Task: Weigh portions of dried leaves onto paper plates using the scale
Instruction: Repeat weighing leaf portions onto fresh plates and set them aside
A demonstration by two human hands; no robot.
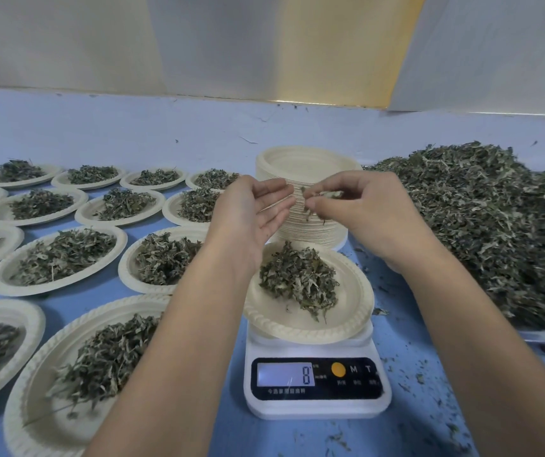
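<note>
pinch of dried leaves [309,210] in right hand [360,211] over paper plate [297,332] on scale [317,402], left hand [251,211] wide, flat, alongside

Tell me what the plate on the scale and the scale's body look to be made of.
The plate on the scale: likely moulded paper pulp, matte cream, with an embossed ribbed rim; could be thin foam. The scale: apparently smooth white plastic, slightly glossy, with a dark front panel and lit display.

A paper plate [310,311] of dried leaves [299,280] sits on the scale [317,387], display reading 8; above it the right hand [360,209] pinches a few leaves beside the flat left hand [254,209]; filled plates [60,258] cover the counter [406,357] leftward.
</note>
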